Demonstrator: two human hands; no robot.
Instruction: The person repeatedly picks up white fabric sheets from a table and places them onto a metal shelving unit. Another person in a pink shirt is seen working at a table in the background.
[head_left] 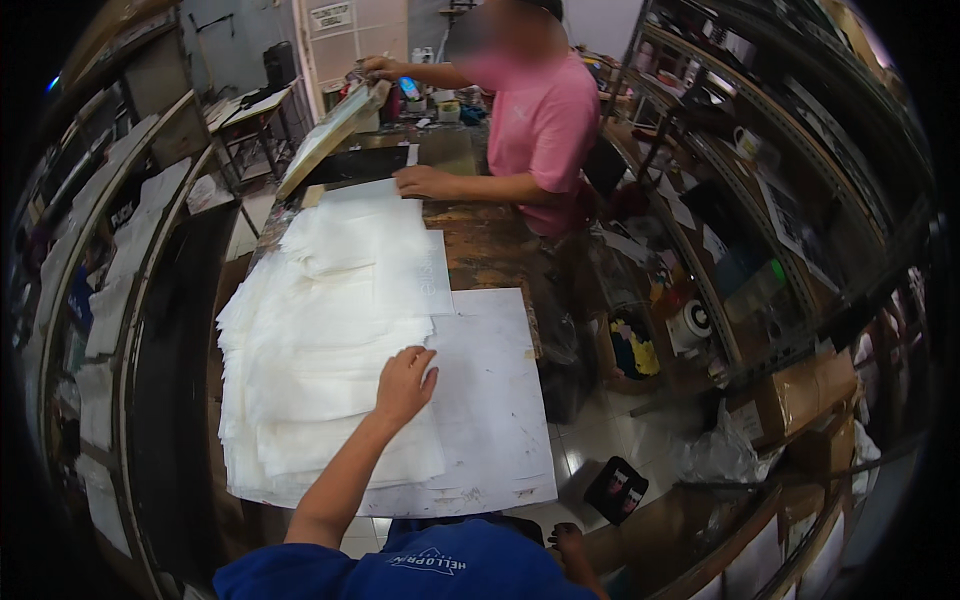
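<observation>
1 left hand (405, 387), its fingers loosely spread, is held at the right edge of the layered white sheets (315, 325) laid along the table (485, 240), while the right hand (567, 541) is lowered beside the blue shirt (400, 572), its grip impossible to tell, and beyond, a tilted frame (325, 146) is held by a co-worker's hand (379, 67).

Small tubs (447, 111) stand along the far edge of the worktable (480, 238). A side table (262, 105) stands beyond its far left corner. Off the right edge, an open carton (604, 348) holds yellow and dark material. Farther right, a crumpled plastic bag (718, 450) lies beside a taped cardboard box (800, 395); a white cup (747, 143) sits on the rack (738, 85).
</observation>
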